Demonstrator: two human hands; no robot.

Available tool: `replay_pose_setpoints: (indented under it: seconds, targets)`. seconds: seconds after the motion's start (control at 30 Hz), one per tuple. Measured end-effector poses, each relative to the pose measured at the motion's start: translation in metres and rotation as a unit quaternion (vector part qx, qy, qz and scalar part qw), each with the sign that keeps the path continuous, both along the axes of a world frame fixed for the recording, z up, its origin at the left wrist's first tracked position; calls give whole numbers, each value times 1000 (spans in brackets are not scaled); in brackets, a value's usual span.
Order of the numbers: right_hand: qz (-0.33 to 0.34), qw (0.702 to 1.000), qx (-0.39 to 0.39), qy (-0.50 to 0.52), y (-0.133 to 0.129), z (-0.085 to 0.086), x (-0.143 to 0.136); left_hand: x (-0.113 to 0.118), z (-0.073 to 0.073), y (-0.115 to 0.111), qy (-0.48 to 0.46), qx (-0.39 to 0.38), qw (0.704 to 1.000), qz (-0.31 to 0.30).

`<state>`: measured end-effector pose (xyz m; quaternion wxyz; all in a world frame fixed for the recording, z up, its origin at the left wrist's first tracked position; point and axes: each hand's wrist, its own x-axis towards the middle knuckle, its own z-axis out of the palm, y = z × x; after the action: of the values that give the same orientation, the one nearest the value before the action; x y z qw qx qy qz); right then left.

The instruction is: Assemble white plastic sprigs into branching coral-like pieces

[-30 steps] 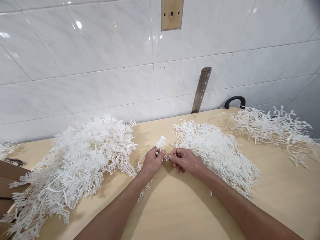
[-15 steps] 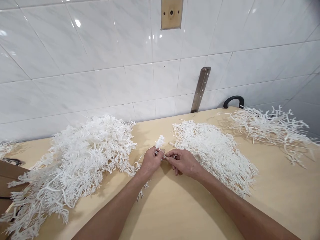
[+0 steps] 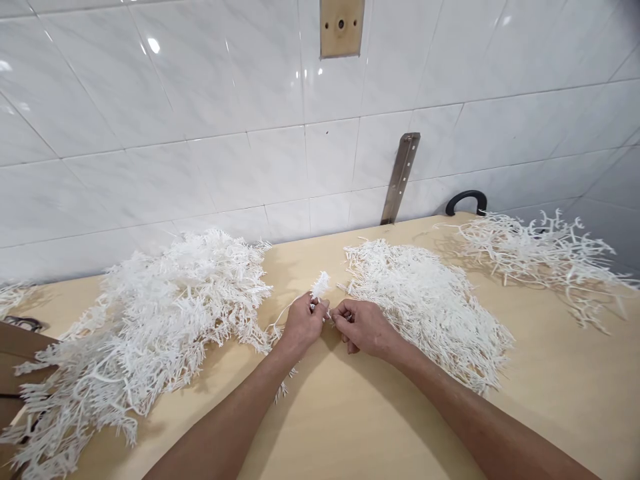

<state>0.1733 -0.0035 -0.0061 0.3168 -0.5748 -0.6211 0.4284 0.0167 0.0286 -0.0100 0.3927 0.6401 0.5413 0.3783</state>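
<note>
Near the middle of the table, my left hand point(image 3: 306, 321) pinches a white artificial branch point(image 3: 320, 285); its feathery tip stands up above the fingers. A thin stem and more sprigs trail from that hand down to the left. My right hand point(image 3: 360, 325) is closed with thumb and finger pinched together close to the left fingertips, at the branch's stem. What lies between the right fingers is too small to make out. To the left spreads a large heap of feathery white branches point(image 3: 185, 300). A pile of small white sprigs point(image 3: 425, 300) lies beside my right hand.
Bare white branching stems point(image 3: 540, 257) lie at the far right, by a black curved handle point(image 3: 466, 200). A metal bracket point(image 3: 401, 179) stands against the tiled wall point(image 3: 225, 167). A brown box point(image 3: 23, 360) is at the left edge of the wooden table point(image 3: 340, 427).
My right hand has shifted very slightly, with its fingers a little more curled. The left hand keeps its hold on the branch, and the piles are unchanged.
</note>
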Motion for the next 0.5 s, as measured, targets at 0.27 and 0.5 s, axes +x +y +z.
replay_pose_setpoints:
  seconds: [0.27,0.5]
  targets:
    - [-85,994,-59,34,7,2,-5,5,9,-9,-158,-6,987,-40]
    - [-114,993,21,12,2,22,9,5,17,-11,-79,-89,992,-33]
